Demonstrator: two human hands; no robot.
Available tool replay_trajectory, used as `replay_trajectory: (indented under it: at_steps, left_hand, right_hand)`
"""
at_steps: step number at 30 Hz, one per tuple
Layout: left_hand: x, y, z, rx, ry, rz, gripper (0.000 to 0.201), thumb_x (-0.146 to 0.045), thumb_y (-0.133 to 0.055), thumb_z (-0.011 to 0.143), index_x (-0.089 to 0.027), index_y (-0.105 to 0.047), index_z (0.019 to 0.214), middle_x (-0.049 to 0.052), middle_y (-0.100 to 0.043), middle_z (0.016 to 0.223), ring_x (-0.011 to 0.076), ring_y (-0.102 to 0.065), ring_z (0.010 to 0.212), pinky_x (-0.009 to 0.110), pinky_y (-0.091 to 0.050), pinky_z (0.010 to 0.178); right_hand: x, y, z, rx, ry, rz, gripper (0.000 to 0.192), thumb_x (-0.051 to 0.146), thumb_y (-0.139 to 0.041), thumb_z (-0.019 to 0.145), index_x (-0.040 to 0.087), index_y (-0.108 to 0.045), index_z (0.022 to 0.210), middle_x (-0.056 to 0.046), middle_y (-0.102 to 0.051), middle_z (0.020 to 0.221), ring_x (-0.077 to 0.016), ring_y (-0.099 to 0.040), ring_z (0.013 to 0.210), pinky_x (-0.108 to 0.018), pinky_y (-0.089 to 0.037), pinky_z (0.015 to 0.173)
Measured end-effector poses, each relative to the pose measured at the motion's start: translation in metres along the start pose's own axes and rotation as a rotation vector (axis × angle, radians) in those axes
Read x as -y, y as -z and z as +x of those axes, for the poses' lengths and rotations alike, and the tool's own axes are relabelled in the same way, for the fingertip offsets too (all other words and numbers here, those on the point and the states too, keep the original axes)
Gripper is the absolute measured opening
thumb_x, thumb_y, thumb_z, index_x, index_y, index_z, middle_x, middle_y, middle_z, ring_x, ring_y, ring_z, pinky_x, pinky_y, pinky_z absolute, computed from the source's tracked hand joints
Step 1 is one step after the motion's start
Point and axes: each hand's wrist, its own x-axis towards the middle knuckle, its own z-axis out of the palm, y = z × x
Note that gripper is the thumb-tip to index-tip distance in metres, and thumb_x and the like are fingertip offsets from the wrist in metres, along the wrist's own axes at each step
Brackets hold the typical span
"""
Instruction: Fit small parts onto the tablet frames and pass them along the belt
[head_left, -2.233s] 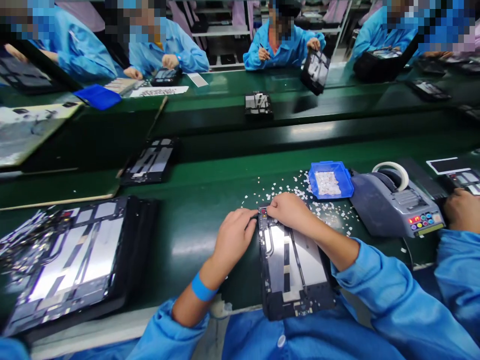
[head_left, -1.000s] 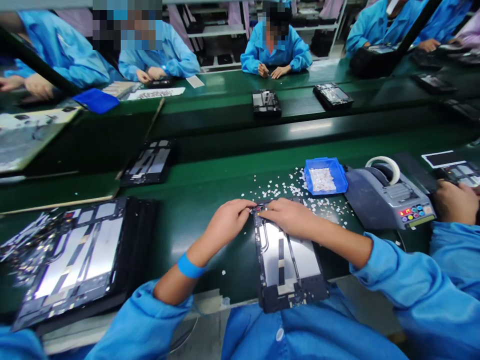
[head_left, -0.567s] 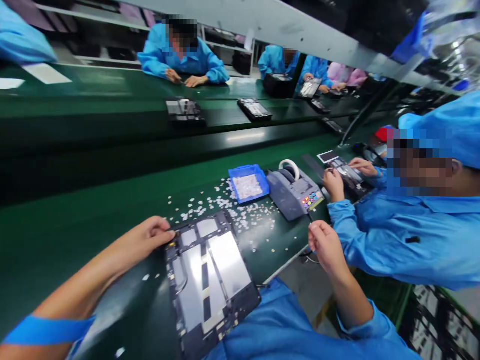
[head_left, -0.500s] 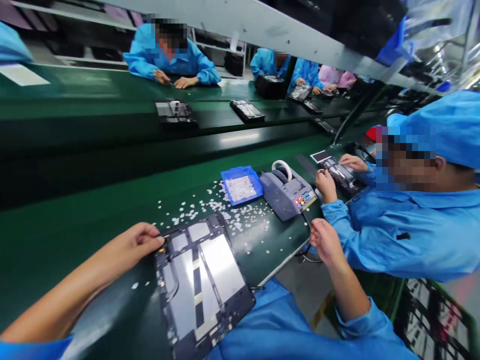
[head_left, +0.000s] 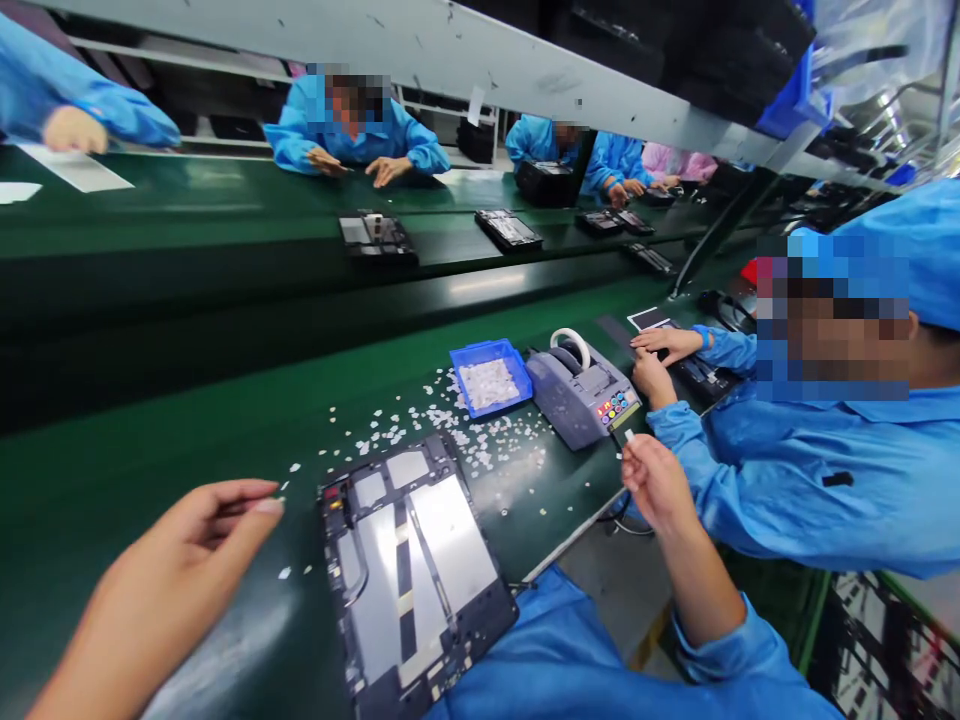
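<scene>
1. The tablet (head_left: 409, 565) lies open, back side up, on the green bench (head_left: 187, 440), at the near edge in front of the person.
2. The left hand (head_left: 176, 580) is just left of the tablet, above the bench. Its fingers are half curled with the thumb close to the forefinger; it holds nothing that can be seen, and it does not touch the tablet.
3. The right hand (head_left: 652, 480) is to the right of the tablet, past the bench edge. Its thumb and forefinger pinch a small piece of tape (head_left: 628, 436).
4. The tape dispenser (head_left: 581, 395) stands to the upper right of the tablet; the pinched tape is just beside its front slot.
5. A blue tray (head_left: 491, 378) with small white pieces stands behind the tablet, touching the left side of the dispenser.
6. White scraps (head_left: 450, 425) lie scattered on the bench between the tablet and the tray.
7. A co-worker in a blue coat (head_left: 825, 480) sits to the right of the dispenser, with both hands on another device.
</scene>
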Motion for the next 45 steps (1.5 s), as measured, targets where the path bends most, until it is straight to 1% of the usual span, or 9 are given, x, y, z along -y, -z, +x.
replay_trajectory:
  at_steps: [6, 10, 14, 19, 22, 26, 30, 36, 45]
  left_hand:
    - [-0.072, -0.044, -0.048, 0.267, 0.117, -0.544, 0.033, -0.045, -0.068, 0.074, -0.02, -0.069, 0.095, 0.005, -0.072, 0.084, 0.0222, -0.066, 0.077, 0.034, -0.053, 0.073]
    - [-0.066, -0.067, -0.054, 0.22, 0.159, -0.885, 0.03, -0.037, -0.074, 0.075, -0.019, -0.067, 0.097, 0.003, -0.069, 0.088, 0.0159, -0.061, 0.075, 0.027, -0.049, 0.07]
    - [-0.038, -0.066, -0.057, 0.117, 0.233, -0.967, 0.02, -0.034, -0.075, 0.079, -0.018, -0.063, 0.08, -0.002, -0.06, 0.072, 0.0109, -0.051, 0.064, 0.022, -0.04, 0.061]
    - [-0.015, -0.061, -0.06, 0.118, 0.287, -1.104, 0.03, -0.031, -0.081, 0.075, -0.018, -0.068, 0.099, 0.0, -0.064, 0.083, 0.0113, -0.052, 0.068, 0.023, -0.041, 0.063]
    - [-0.011, -0.063, -0.06, 0.117, 0.273, -1.093, 0.021, -0.031, -0.079, 0.077, -0.017, -0.067, 0.088, 0.0, -0.062, 0.079, 0.0118, -0.052, 0.068, 0.023, -0.041, 0.064]
    - [-0.007, -0.055, -0.058, 0.032, 0.217, -1.005, 0.015, -0.03, -0.072, 0.082, -0.019, -0.063, 0.079, 0.0, -0.062, 0.077, 0.013, -0.053, 0.069, 0.025, -0.042, 0.067]
    - [0.008, -0.029, -0.053, -0.103, 0.04, -0.612, 0.01, -0.028, -0.062, 0.09, -0.021, -0.062, 0.083, 0.004, -0.07, 0.098, 0.0192, -0.062, 0.089, 0.031, -0.047, 0.08]
    - [0.022, -0.013, -0.033, 0.115, -0.38, 0.126, 0.013, -0.016, -0.052, 0.091, -0.023, -0.061, 0.084, 0.009, -0.074, 0.123, 0.0287, -0.061, 0.115, 0.046, -0.046, 0.098]
    - [0.01, -0.02, -0.027, 0.21, -0.539, 0.53, 0.015, -0.014, -0.055, 0.092, -0.019, -0.069, 0.097, 0.012, -0.069, 0.135, 0.0334, -0.06, 0.112, 0.05, -0.046, 0.094]
  right_hand:
    - [-0.023, -0.108, -0.061, 0.471, -0.003, -0.213, 0.026, 0.042, -0.072, 0.084, 0.018, -0.066, 0.079, 0.002, -0.062, 0.058, -0.0087, -0.051, 0.046, -0.019, -0.037, 0.043]
    - [-0.038, -0.17, -0.084, 0.716, 0.007, -0.273, 0.02, 0.038, -0.068, 0.087, 0.018, -0.069, 0.083, 0.002, -0.063, 0.059, -0.0109, -0.056, 0.052, -0.021, -0.043, 0.051]
    - [-0.047, -0.196, -0.091, 0.847, 0.012, -0.341, 0.016, 0.033, -0.065, 0.088, 0.018, -0.071, 0.085, 0.003, -0.064, 0.062, -0.0116, -0.058, 0.056, -0.023, -0.045, 0.057]
    - [-0.055, -0.207, -0.094, 0.943, 0.033, -0.422, 0.015, 0.029, -0.062, 0.089, 0.019, -0.071, 0.084, 0.003, -0.064, 0.065, -0.012, -0.058, 0.059, -0.023, -0.045, 0.058]
    - [-0.059, -0.212, -0.097, 0.965, 0.069, -0.484, 0.016, 0.028, -0.061, 0.091, 0.02, -0.073, 0.085, 0.003, -0.064, 0.064, -0.0121, -0.057, 0.058, -0.023, -0.044, 0.058]
    - [-0.059, -0.214, -0.091, 0.977, 0.156, -0.567, 0.02, 0.028, -0.058, 0.094, 0.021, -0.076, 0.099, -0.001, -0.074, 0.078, -0.0144, -0.064, 0.065, -0.026, -0.05, 0.063]
    - [-0.055, -0.216, -0.062, 0.938, 0.638, -0.792, 0.025, 0.024, -0.054, 0.099, 0.022, -0.076, 0.11, -0.006, -0.077, 0.104, -0.0198, -0.07, 0.093, -0.032, -0.053, 0.085]
    - [-0.061, -0.232, -0.026, 1.107, 1.222, -1.161, 0.03, 0.019, -0.051, 0.104, 0.025, -0.07, 0.127, -0.006, -0.072, 0.108, -0.0189, -0.059, 0.09, -0.031, -0.045, 0.079]
    - [-0.066, -0.239, -0.009, 1.221, 1.468, -1.314, 0.03, 0.019, -0.05, 0.105, 0.021, -0.066, 0.13, -0.008, -0.066, 0.101, -0.0211, -0.049, 0.087, -0.033, -0.035, 0.072]
